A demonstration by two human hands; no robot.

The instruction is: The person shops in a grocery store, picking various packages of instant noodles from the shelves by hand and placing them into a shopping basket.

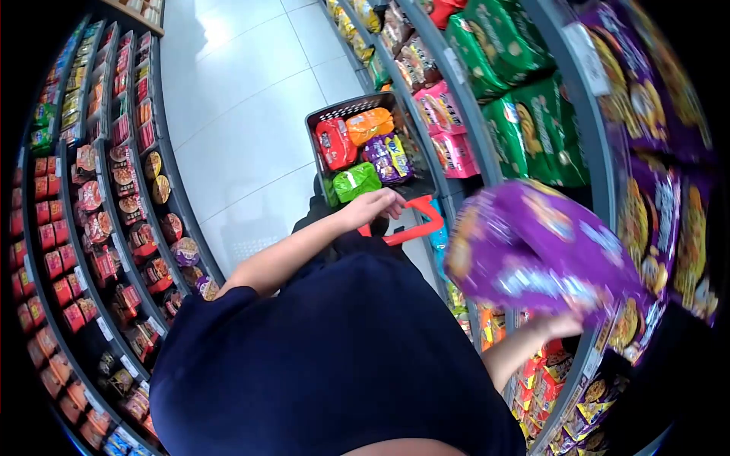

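My right hand (564, 325) grips the lower edge of a big purple multipack of instant noodles (532, 247), blurred by motion, in front of the right-hand shelf. The pack hides part of the shelf behind it. My left hand (374, 208) hovers over the red handle (423, 222) of a dark shopping basket (310, 125), its fingers loosely bent and holding nothing. Inside the basket are a red pack (335, 143), an orange pack (369, 125), a purple-and-yellow pack (388, 158) and a green pack (357, 181).
Close on the right, shelves hold green noodle packs (544, 125), pink packs (449, 125) and more purple packs (652, 220). Along the left runs a shelf with cup noodles (185, 251) and small boxes. Pale floor tiles (236, 99) stretch ahead between the shelves.
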